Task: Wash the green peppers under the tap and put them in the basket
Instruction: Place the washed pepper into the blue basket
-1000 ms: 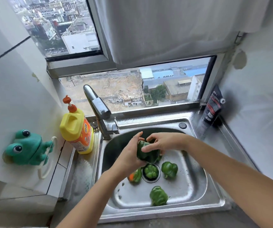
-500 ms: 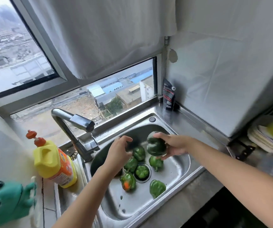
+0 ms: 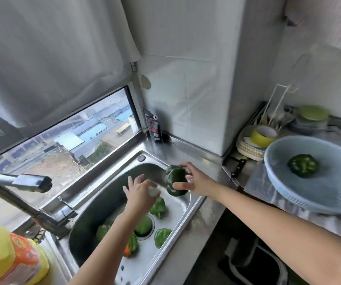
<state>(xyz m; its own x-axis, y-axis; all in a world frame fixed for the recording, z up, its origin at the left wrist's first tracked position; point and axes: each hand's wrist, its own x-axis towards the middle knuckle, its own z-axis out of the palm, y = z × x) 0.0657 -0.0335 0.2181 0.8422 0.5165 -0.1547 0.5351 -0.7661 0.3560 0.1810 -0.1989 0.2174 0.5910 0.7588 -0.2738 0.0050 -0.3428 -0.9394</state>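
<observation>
My right hand (image 3: 196, 182) grips a dark green pepper (image 3: 173, 181) above the right side of the steel sink (image 3: 188, 210). My left hand (image 3: 139, 193) hovers over the sink with relaxed fingers and holds nothing. Several green peppers lie in the sink around the drain, among them one (image 3: 159, 207) by the right wall, one (image 3: 161, 236) near the front and one with an orange patch (image 3: 131, 246). The tap (image 3: 21, 183) reaches in from the left. A pale blue basket (image 3: 288, 182) on the right counter holds one green pepper (image 3: 303, 165).
A yellow detergent bottle (image 3: 9, 260) stands at the lower left. A black pouch (image 3: 153, 128) leans in the corner behind the sink. Stacked plates with yellow tape (image 3: 260, 138), a knife (image 3: 238, 166) and green bowls (image 3: 311, 116) sit beyond the basket.
My left hand let go of the pepper, which my right hand carried to the right over the sink. My view swung right, bringing the basket into sight.
</observation>
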